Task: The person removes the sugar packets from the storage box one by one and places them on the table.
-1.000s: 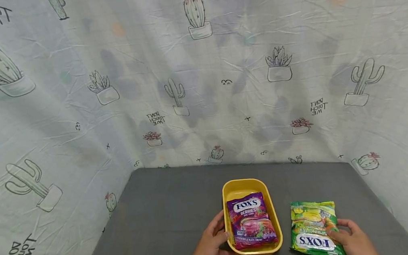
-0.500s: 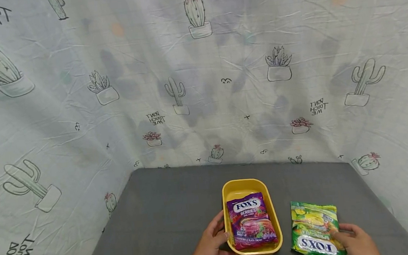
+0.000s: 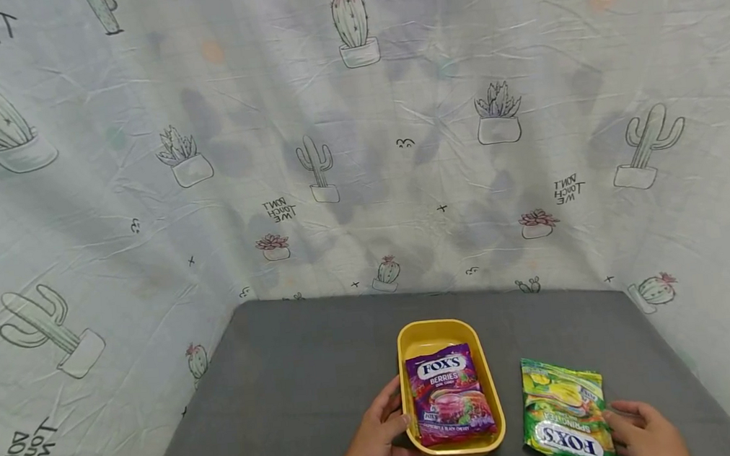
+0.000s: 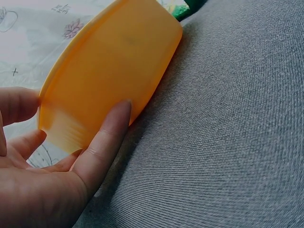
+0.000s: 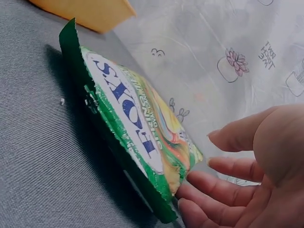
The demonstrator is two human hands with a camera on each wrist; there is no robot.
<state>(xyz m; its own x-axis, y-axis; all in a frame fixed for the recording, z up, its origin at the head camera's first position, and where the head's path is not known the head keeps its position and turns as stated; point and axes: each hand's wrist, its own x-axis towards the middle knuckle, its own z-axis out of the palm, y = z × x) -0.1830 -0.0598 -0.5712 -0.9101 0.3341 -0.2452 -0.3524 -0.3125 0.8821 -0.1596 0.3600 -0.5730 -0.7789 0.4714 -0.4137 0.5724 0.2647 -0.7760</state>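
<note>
And from the head view, the green packet (image 3: 564, 413) is seen turned slightly clockwise from half a second ago, its far edge now slanted, and the right thumb, laid over its face before, is now drawn back to its edge. It is set on the grey table (image 3: 319, 377), right of the yellow tray (image 3: 436, 334), its long axis pointed away from the person, its lettering upside down, brand end nearest. Inside the tray, unmoved, the purple packet (image 3: 451, 398) is shown lettering upright, long axis along the tray's. By the left wrist view, the tray's outer wall is revealed, gripped at its near left corner by the curled left hand (image 3: 376, 433). By the right wrist view, the right hand (image 3: 646, 431) is shown loosely spread, thumb well clear, nothing grasped; whether the packet's edge is touched by the fingertips cannot be told.
</note>
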